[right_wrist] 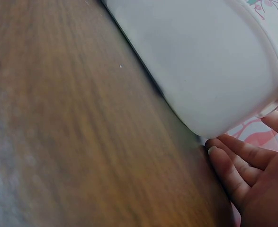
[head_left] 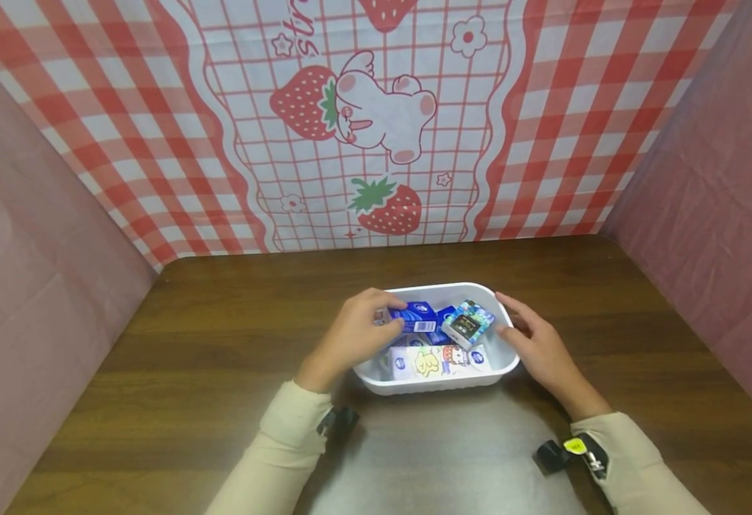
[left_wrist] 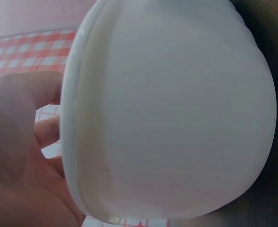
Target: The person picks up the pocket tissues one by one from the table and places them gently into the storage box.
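A white plastic basket [head_left: 376,388] stands on the table, holding several small packs that look like pocket tissues. My left hand [head_left: 366,330] reaches over its left end, thumb and forefinger pinching the left end of a blue tissue pack [head_left: 419,315]. At the right end, my right hand [head_left: 537,350] grips the rim, thumb over the edge and other fingers outside. A white cartoon tissue pack [head_left: 440,363] lies along the near side. A blue-green patterned tissue pack [head_left: 469,323] leans at the right, partly over another blue pack. In the left wrist view, the basket wall [left_wrist: 186,113] hides the contents.
The brown wooden table [head_left: 221,343] extends around the basket. A red-and-white checked cloth with strawberries [head_left: 389,129] hangs behind it, and pink cloths [head_left: 704,179] hang at both sides. Each wrist wears a small black camera [head_left: 552,455].
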`<state>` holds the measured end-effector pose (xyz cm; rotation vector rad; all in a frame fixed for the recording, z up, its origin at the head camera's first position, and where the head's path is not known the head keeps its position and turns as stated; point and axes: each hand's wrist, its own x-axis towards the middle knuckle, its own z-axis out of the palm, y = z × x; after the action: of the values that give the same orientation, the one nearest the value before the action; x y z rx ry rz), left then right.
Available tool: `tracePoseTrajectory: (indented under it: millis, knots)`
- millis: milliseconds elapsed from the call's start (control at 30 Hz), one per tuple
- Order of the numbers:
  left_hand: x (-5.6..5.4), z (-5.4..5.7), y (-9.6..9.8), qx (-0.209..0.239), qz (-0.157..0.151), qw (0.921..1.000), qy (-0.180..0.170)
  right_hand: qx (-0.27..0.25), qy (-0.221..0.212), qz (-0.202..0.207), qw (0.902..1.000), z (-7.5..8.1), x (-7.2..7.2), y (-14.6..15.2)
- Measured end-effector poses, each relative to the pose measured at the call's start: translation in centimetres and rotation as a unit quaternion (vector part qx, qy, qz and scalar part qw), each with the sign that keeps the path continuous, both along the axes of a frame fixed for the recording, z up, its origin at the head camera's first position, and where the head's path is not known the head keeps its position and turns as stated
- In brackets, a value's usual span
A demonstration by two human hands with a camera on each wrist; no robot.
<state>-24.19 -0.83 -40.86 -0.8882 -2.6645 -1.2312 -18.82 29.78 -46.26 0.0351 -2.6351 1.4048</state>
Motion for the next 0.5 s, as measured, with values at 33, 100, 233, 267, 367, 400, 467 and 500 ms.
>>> tracePoseTrajectory:
  millis: [33,100,233,267,367,400,467,500]
  knots:
    - [0.02,0.0,0.01,-0.004,-0.001,1.0,0.002,0.001,0.0,0.0,1.0,-0.02,-0.01,0.02]
    - [0.03,0.0,0.04,-0.015,-0.003,0.9999,0.006,0.003,-0.001,-0.001,1.0,-0.1,-0.08,0.06]
    - [0.07,0.06,0.08,-0.028,-0.009,0.9995,0.012,0.007,0.0,-0.002,1.0,-0.32,-0.27,0.09]
    - [0.08,0.09,0.08,-0.03,-0.011,0.9994,0.012,0.007,-0.001,-0.003,1.0,-0.35,-0.31,0.1]
    - [0.13,0.16,0.11,-0.03,-0.02,0.9993,0.012,0.007,0.0,-0.002,1.0,-0.4,-0.36,0.13]
    - [0.15,0.18,0.11,-0.032,-0.022,0.9992,0.01,0.007,0.0,-0.001,1.0,-0.39,-0.36,0.13]
    - [0.16,0.14,0.13,-0.035,-0.025,0.999,0.007,0.006,0.0,-0.001,1.0,-0.37,-0.37,0.14]
    - [0.16,0.12,0.13,-0.036,-0.026,0.999,0.005,0.006,0.0,-0.001,1.0,-0.37,-0.37,0.14]
